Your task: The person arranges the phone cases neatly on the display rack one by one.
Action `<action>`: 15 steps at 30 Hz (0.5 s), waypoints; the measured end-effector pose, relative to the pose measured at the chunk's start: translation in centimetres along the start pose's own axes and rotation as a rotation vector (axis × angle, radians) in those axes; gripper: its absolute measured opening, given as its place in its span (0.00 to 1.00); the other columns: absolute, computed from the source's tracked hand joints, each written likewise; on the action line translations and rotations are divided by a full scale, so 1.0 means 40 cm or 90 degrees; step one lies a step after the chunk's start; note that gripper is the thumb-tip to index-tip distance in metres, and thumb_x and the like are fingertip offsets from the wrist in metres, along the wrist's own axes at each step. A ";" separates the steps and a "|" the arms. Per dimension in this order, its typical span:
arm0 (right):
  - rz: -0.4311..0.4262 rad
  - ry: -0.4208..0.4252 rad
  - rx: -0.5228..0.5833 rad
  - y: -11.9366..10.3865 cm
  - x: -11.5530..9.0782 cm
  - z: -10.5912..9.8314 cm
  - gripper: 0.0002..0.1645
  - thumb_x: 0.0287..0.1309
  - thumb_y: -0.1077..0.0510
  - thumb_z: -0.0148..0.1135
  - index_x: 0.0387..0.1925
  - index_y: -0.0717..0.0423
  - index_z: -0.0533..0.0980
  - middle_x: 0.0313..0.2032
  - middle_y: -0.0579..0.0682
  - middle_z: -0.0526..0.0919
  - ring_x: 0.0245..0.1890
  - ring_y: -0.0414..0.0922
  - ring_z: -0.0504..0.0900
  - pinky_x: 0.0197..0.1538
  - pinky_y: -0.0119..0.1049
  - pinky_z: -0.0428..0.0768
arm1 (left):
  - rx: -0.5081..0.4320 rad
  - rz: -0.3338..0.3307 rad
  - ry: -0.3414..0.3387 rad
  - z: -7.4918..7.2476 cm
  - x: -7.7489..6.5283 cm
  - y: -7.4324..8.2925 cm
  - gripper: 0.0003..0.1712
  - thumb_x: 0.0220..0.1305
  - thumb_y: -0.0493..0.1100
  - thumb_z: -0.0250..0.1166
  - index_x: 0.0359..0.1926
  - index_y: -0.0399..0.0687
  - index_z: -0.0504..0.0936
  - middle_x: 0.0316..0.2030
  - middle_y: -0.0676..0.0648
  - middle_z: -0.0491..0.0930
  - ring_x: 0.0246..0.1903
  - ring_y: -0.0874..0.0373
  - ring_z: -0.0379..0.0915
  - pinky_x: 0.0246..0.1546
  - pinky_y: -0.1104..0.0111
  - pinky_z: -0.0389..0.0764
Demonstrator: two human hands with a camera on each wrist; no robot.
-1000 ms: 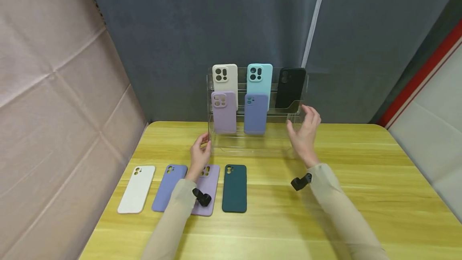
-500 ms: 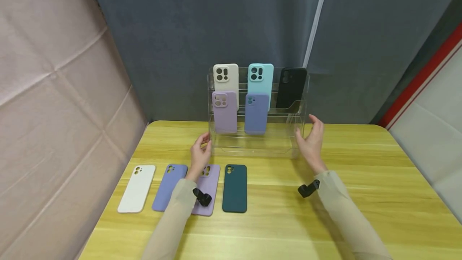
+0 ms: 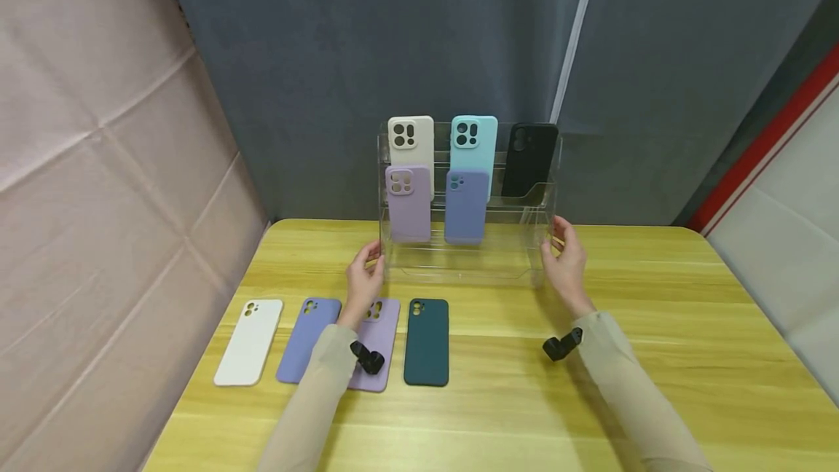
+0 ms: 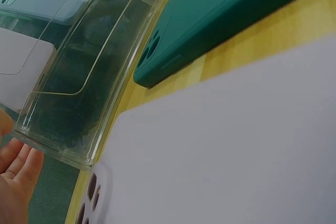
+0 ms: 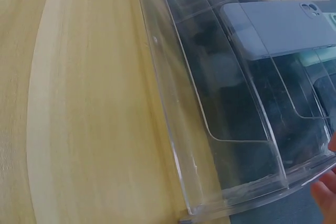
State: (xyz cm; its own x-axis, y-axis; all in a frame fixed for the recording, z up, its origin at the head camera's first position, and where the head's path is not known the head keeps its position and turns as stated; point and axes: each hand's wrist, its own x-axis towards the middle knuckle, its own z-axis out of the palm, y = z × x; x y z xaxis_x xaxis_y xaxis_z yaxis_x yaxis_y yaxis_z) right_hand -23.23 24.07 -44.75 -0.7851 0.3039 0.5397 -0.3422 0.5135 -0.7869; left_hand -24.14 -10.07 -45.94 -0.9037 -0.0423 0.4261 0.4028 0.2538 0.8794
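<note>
On the wooden surface (image 3: 498, 414), a clear tiered rack (image 3: 459, 273) stands upright toward the far edge. Two sleeved arms (image 3: 632, 388) reach to it, angled inward. The left grip (image 3: 363, 284) pinches the rack's left side; the right grip (image 3: 566, 269) pinches its right side, thumbs (image 3: 547, 253) nearest the person.

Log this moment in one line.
left hand: holds clear stand, left side | right hand: holds its right side | clear stand: five phone cases propped | table: four phone cases lying flat
</note>
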 end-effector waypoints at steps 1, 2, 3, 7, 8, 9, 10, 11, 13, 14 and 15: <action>0.005 -0.003 0.003 0.002 0.000 0.000 0.25 0.57 0.75 0.51 0.58 0.72 0.65 0.53 0.69 0.73 0.52 0.58 0.74 0.53 0.53 0.75 | 0.000 0.000 0.000 0.000 0.000 0.000 0.17 0.63 0.25 0.55 0.53 0.23 0.72 0.44 0.27 0.75 0.47 0.35 0.71 0.47 0.48 0.78; 0.010 -0.004 0.004 0.004 0.000 -0.001 0.25 0.58 0.75 0.50 0.58 0.72 0.65 0.53 0.68 0.73 0.52 0.58 0.74 0.53 0.53 0.75 | 0.001 0.000 -0.001 0.000 0.000 0.000 0.17 0.63 0.25 0.55 0.53 0.23 0.72 0.45 0.27 0.75 0.47 0.35 0.71 0.47 0.48 0.78; 0.016 -0.005 0.001 0.005 -0.001 -0.001 0.25 0.58 0.75 0.50 0.58 0.72 0.66 0.53 0.68 0.73 0.52 0.58 0.74 0.53 0.52 0.75 | 0.002 0.001 -0.001 0.001 0.000 0.000 0.17 0.63 0.25 0.55 0.53 0.23 0.72 0.44 0.27 0.75 0.47 0.35 0.71 0.46 0.48 0.78; 0.034 -0.007 -0.011 0.007 0.001 -0.002 0.24 0.59 0.74 0.50 0.58 0.70 0.66 0.54 0.65 0.74 0.53 0.57 0.75 0.53 0.52 0.75 | 0.004 -0.001 -0.002 0.000 -0.001 0.002 0.17 0.63 0.25 0.55 0.53 0.23 0.72 0.45 0.27 0.75 0.46 0.34 0.71 0.47 0.48 0.78; 0.037 -0.008 -0.013 0.007 0.002 -0.002 0.24 0.59 0.74 0.49 0.58 0.70 0.66 0.54 0.64 0.74 0.53 0.56 0.75 0.52 0.52 0.75 | 0.005 -0.001 -0.001 0.000 -0.001 0.002 0.17 0.63 0.25 0.55 0.53 0.23 0.72 0.44 0.27 0.75 0.46 0.34 0.72 0.46 0.48 0.78; 0.040 -0.009 -0.015 0.007 0.002 -0.002 0.24 0.60 0.73 0.49 0.59 0.69 0.67 0.54 0.64 0.74 0.53 0.56 0.75 0.52 0.52 0.76 | 0.003 -0.001 -0.001 -0.001 -0.001 0.003 0.17 0.63 0.25 0.55 0.53 0.22 0.72 0.44 0.27 0.75 0.46 0.34 0.72 0.46 0.48 0.78; 0.042 -0.010 -0.015 0.006 0.003 -0.002 0.24 0.60 0.73 0.49 0.59 0.69 0.67 0.54 0.64 0.74 0.53 0.55 0.75 0.52 0.52 0.76 | 0.004 -0.002 -0.001 -0.001 -0.001 0.003 0.17 0.62 0.25 0.55 0.53 0.22 0.72 0.44 0.27 0.75 0.46 0.34 0.72 0.46 0.48 0.78; 0.044 -0.011 -0.017 0.007 0.003 -0.002 0.24 0.60 0.73 0.49 0.59 0.68 0.67 0.54 0.63 0.74 0.53 0.55 0.75 0.51 0.51 0.76 | 0.003 -0.003 -0.002 -0.002 0.000 0.003 0.17 0.62 0.25 0.55 0.53 0.22 0.72 0.44 0.27 0.75 0.46 0.34 0.72 0.46 0.48 0.78; 0.044 -0.014 -0.017 0.007 0.003 -0.002 0.24 0.60 0.73 0.49 0.59 0.68 0.67 0.55 0.63 0.74 0.53 0.54 0.75 0.51 0.50 0.77 | 0.006 -0.005 -0.003 -0.005 0.001 0.001 0.17 0.62 0.25 0.55 0.52 0.22 0.72 0.44 0.27 0.75 0.46 0.35 0.72 0.46 0.49 0.79; 0.044 -0.015 -0.017 0.008 0.003 -0.002 0.24 0.60 0.73 0.49 0.59 0.68 0.67 0.55 0.62 0.74 0.53 0.54 0.74 0.51 0.49 0.77 | 0.006 -0.007 -0.004 -0.006 0.003 0.000 0.17 0.61 0.25 0.56 0.52 0.22 0.72 0.44 0.27 0.75 0.45 0.34 0.72 0.45 0.50 0.79; 0.043 -0.016 -0.016 0.009 0.003 -0.002 0.24 0.60 0.73 0.49 0.59 0.68 0.67 0.55 0.62 0.74 0.53 0.54 0.74 0.51 0.49 0.77 | 0.007 -0.009 -0.005 -0.007 0.004 -0.001 0.17 0.61 0.25 0.56 0.52 0.22 0.72 0.44 0.27 0.75 0.45 0.34 0.72 0.45 0.50 0.79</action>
State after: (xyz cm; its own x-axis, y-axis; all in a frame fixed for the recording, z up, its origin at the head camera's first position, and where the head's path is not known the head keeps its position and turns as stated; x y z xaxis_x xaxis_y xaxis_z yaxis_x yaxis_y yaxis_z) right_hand -23.41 24.34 -44.94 -0.8188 0.3187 0.4775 -0.2745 0.5131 -0.8132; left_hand -24.25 -10.36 -45.83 -0.9105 -0.0382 0.4118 0.3882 0.2645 0.8828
